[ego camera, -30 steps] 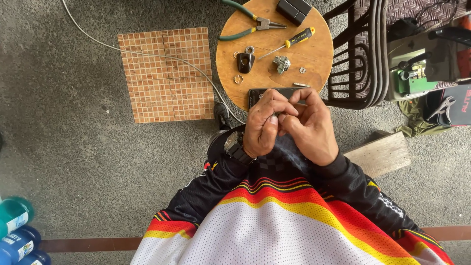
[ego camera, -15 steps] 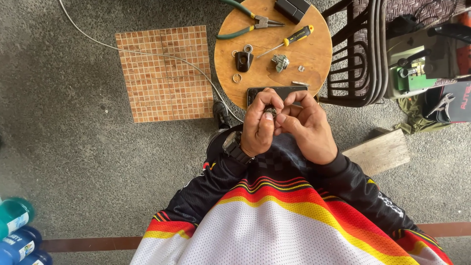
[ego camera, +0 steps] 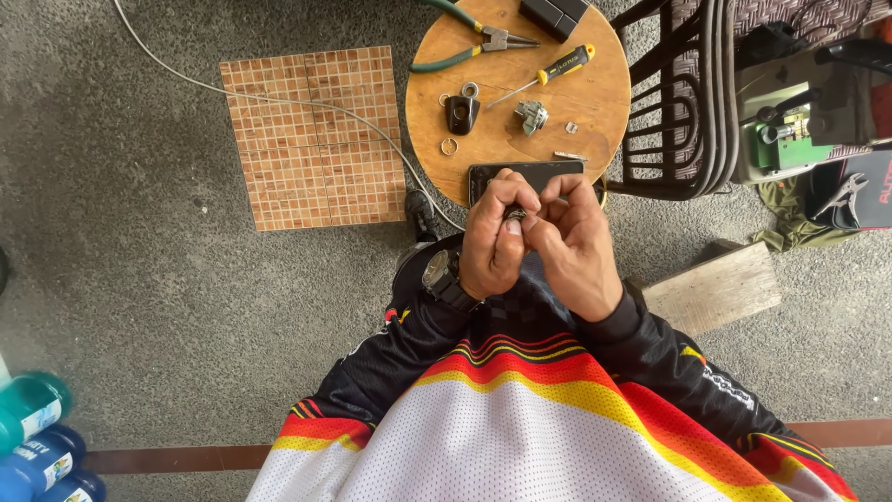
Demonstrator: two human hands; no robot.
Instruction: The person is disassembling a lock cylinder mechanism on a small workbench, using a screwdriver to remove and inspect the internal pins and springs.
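Note:
My left hand [ego camera: 494, 240] and my right hand [ego camera: 576, 244] meet in front of my chest, fingertips pinched together on a small metal part [ego camera: 514, 215] that is mostly hidden between them. A black watch sits on my left wrist. Just beyond my hands is a round wooden table [ego camera: 604, 102]. On it lie a dark phone [ego camera: 525, 173], a yellow-handled screwdriver [ego camera: 557, 68], green-handled pliers [ego camera: 465, 37], a small black key shell [ego camera: 461, 113], a metal cylinder piece [ego camera: 531, 116] and small rings.
A square brown mosaic tile [ego camera: 311, 135] lies on the grey floor to the left, with a thin grey cable [ego camera: 279, 100] across it. A dark chair [ego camera: 678, 102] and a green machine [ego camera: 790, 121] stand at right. A wooden block [ego camera: 711, 288] lies nearby. Blue bottles [ego camera: 37, 437] at bottom left.
My fingers have shifted slightly on the small part, with the right thumb and forefinger working at it. The view moved a little; nothing on the table has moved.

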